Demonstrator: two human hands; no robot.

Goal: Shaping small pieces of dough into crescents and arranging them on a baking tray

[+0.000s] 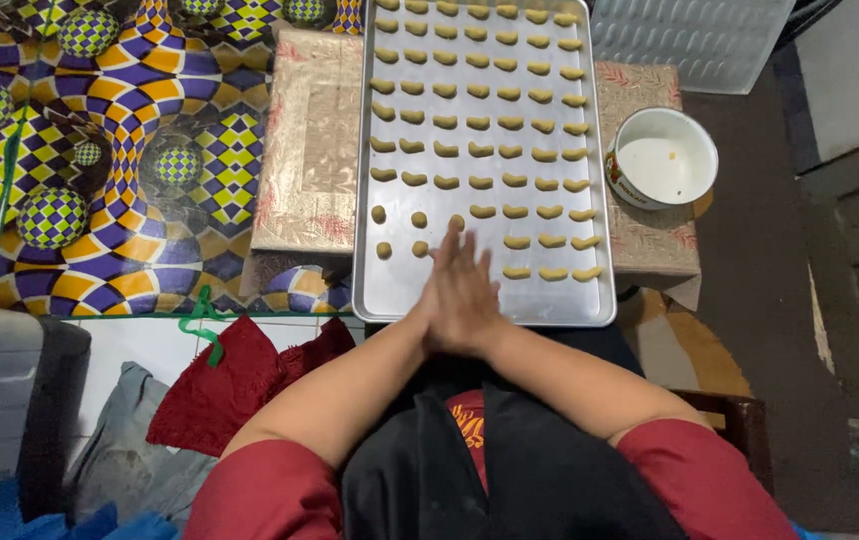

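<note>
Your two hands are pressed flat together, palm to palm, over the near edge of the baking tray (380, 290); the left hand (442, 300) and the right hand (478, 300) overlap so closely that the fingers point away from you as one, toward the middle of the tray. Whether a bit of dough sits between the palms you cannot tell, since the hands cover it completely. The dough pieces (480, 120) lie in neat rows running from the far end of the tray down toward you, most of them small crescents with their long axis set across the tray, left to right. Just beyond your fingertips and a little to your left are the small round dough balls (400, 232), not yet curved like the rest; one sits right beside the tips of your fingers. They lie on your left hand's side, so that hand is the nearer one to them, while the last finished crescents (553, 272) lie off to your right, near the tray's front corner. The bare stretch of tray sits directly under and to the left of your hands. A white bowl (665, 160) stands beyond the tray's right rim, well apart from both hands, and a red cloth (230, 385) lies by your left forearm.
</note>
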